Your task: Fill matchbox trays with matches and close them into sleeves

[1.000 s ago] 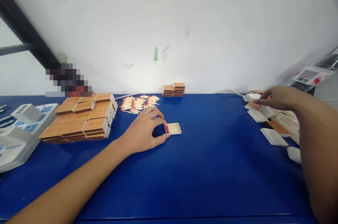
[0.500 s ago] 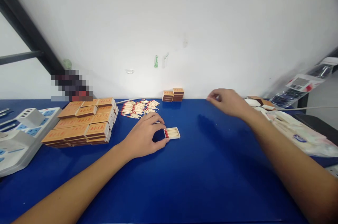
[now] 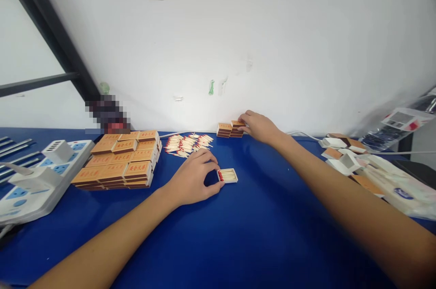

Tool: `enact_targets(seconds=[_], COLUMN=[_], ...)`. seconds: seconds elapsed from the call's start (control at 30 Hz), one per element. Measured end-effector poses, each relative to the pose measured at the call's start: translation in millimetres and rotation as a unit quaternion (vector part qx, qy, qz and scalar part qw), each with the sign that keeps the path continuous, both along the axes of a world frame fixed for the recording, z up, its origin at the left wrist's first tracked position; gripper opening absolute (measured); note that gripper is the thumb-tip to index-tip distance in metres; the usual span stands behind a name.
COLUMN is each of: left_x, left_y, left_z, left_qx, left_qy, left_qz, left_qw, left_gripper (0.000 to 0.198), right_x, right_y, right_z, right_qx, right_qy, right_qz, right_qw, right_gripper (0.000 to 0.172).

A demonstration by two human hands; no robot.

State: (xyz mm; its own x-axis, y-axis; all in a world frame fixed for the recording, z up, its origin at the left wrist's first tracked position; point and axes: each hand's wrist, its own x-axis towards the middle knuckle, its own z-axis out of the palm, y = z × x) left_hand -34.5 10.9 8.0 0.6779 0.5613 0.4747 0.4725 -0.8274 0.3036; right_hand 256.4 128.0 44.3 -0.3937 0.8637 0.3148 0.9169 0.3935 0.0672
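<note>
My left hand point(image 3: 194, 179) pinches the left end of a small white matchbox tray point(image 3: 235, 181) between thumb and fingers. The tray rests on the blue table and holds a layer of matches point(image 3: 229, 174), red heads toward the hand. Farther back, against the wall, stand two short stacks of orange matchboxes. At the right-hand stack, my right hand point(image 3: 261, 127) has its fingertips closed on the top matchbox point(image 3: 236, 123); its fingers partly cover that stack. The left-hand stack point(image 3: 224, 129) sits beside it, untouched.
Loose red-headed matches point(image 3: 185, 144) lie behind my left hand. A large block of matchboxes point(image 3: 117, 168) and a power strip point(image 3: 51, 191) are at the left. On the right are open matchbox parts point(image 3: 346, 161), a soft plastic packet point(image 3: 398, 186) and a clear plastic wrapper point(image 3: 384, 130).
My right hand has moved left and back to the right-hand matchbox stack and now grips its top box. My left hand still holds the tray. The whole view has shifted slightly.
</note>
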Motion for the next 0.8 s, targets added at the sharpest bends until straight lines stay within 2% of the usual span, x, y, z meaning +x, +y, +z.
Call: enact_targets(seconds=[0.23, 0.3, 0.4, 0.5, 0.6, 0.67, 0.8], left_x=[-1, -1, -1, -1, 0, 1, 2], left_y=[0, 1, 2, 2, 2, 2, 3], left_z=[2.2, 3.0, 2.8, 1.7, 0.9, 0.9, 2.6], left_qx=[-0.001, 0.005, 0.019, 0.027, 0.021, 0.019, 0.015], left_qy=[-0.002, -0.005, -0.009, -0.007, -0.003, -0.004, -0.003], left_qz=[0.004, 0.005, 0.014, 0.031, 0.035, 0.033, 0.036], left_qw=[1.0, 1.0, 1.0, 0.999, 0.999, 0.999, 0.999], left_gripper=[0.017, 0.016, 0.014, 0.014, 0.016, 0.018, 0.019], right_x=[2, 4, 8, 11, 13, 15, 20], right_y=[-10, -24, -61, -103, -130, -136, -132], right_z=[6.3, 7.8, 3.7, -8.2, -18.9, -22.2, -25.4], right_qx=[0.028, 0.058, 0.074, 0.028, -0.049, -0.091, -0.13], right_qy=[0.013, 0.016, 0.028, 0.037, 0.063, 0.105, 0.168], right_qz=[0.026, 0.035, 0.054, 0.09, 0.104, 0.104, 0.094], right_qw=[0.999, 0.998, 0.995, 0.995, 0.991, 0.985, 0.973], right_gripper=[0.027, 0.03, 0.034, 0.032, 0.025, 0.023, 0.041])
